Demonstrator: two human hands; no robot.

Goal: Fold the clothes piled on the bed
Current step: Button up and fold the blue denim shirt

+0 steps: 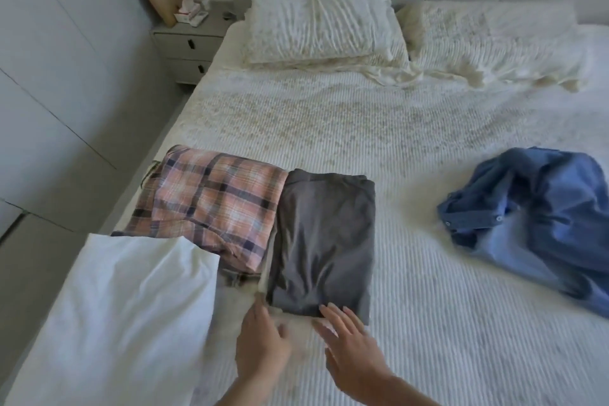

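Note:
A folded grey garment [324,241] lies on the white bed [428,323] near its front left. A folded pink plaid garment [214,204] lies right beside it on the left, touching. An unfolded blue shirt [540,217] lies crumpled at the right. My left hand [262,343] sits at the grey garment's near left corner, fingers curled at the edge. My right hand [349,343] rests flat, fingers spread, its fingertips on the garment's near edge. Neither hand lifts anything.
A white pillow [118,316] lies at the front left corner. Cream pillows [316,26] stand at the headboard with a phone and a dark remote on top. A rumpled cream cover [487,43] lies at the back right. A grey nightstand [191,39] stands left of the bed.

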